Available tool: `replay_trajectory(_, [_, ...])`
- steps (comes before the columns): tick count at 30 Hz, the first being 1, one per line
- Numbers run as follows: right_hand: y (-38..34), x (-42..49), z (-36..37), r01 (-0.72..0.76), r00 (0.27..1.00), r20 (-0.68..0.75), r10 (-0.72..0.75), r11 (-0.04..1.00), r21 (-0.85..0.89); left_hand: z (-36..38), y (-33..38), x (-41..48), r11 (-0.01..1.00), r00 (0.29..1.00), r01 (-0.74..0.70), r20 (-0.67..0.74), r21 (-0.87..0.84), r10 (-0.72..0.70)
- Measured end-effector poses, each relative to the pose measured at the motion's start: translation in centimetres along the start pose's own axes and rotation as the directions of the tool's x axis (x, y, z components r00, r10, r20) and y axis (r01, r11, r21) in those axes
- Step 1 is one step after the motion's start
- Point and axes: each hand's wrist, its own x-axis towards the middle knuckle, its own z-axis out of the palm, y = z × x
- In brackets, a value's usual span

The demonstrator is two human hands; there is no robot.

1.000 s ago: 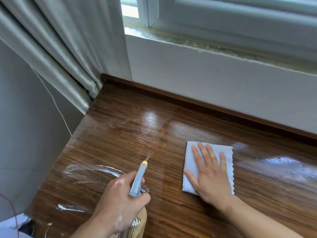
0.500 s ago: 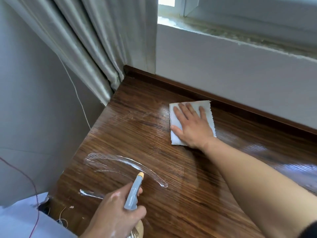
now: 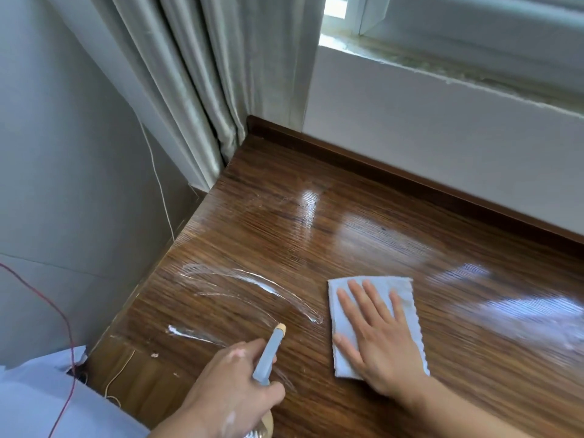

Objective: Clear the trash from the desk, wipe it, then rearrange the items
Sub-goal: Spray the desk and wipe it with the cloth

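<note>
A dark wooden desk [image 3: 395, 235] fills the view, glossy and streaked with wet arcs of spray near its left front. My right hand [image 3: 379, 336] lies flat, fingers straight, pressing a folded light-blue cloth [image 3: 407, 298] onto the desk near the front. My left hand [image 3: 230, 387] grips a spray bottle [image 3: 268, 355] by its grey-blue head. The bottle's orange nozzle tip points at the wet streaks. The bottle's body is mostly hidden under my hand at the bottom edge.
Grey curtains [image 3: 189, 83] hang at the desk's back-left corner. A white wall and window sill [image 3: 442, 99] run behind the desk's raised back edge. A red wire [image 3: 60, 314] and a thin white cord [image 3: 158, 181] hang left of the desk, above pale-blue fabric [image 3: 38, 399].
My right hand has slid the cloth from the back of the desk towards the front. My left hand has kept the spray bottle at the front left.
</note>
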Motion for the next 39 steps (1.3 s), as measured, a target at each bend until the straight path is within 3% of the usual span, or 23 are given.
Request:
replay_trajectory(6, [-2.9,-4.8,1.5,-0.195,0.98,-0.036,0.197,0.979,0.056,0.8,0.2,-0.5,0.997,1.0,-0.019,0.005,0.079,0.019])
replay_trajectory(13, [-3.7,-5.5,1.9,-0.236,0.971,-0.03,0.237,0.971,0.034,0.1,-0.3,-1.6,0.996,1.0,-0.023,0.019,0.091,0.021])
replay_trajectory(20, [-4.1,-5.3,2.5,-0.241,0.969,-0.051,0.241,0.97,-0.005,-2.0,-1.8,-2.3,0.995,0.99,0.082,-0.111,-0.063,-0.089])
replay_trajectory(24, [-4.6,-4.4,2.5,-0.244,0.969,-0.041,0.244,0.97,-0.004,-2.7,-2.3,-2.6,0.99,0.987,0.109,-0.112,-0.084,-0.118])
replay_trajectory(30, [-6.0,0.6,1.0,-0.275,0.961,-0.019,0.276,0.961,0.027,-3.7,-3.9,-3.3,0.982,0.984,0.104,-0.129,-0.16,-0.126])
replay_trajectory(39, [-9.8,17.2,-2.7,-0.232,0.972,-0.028,0.234,0.97,0.071,-4.1,-6.9,-4.6,0.976,0.972,0.121,-0.18,-0.181,-0.154])
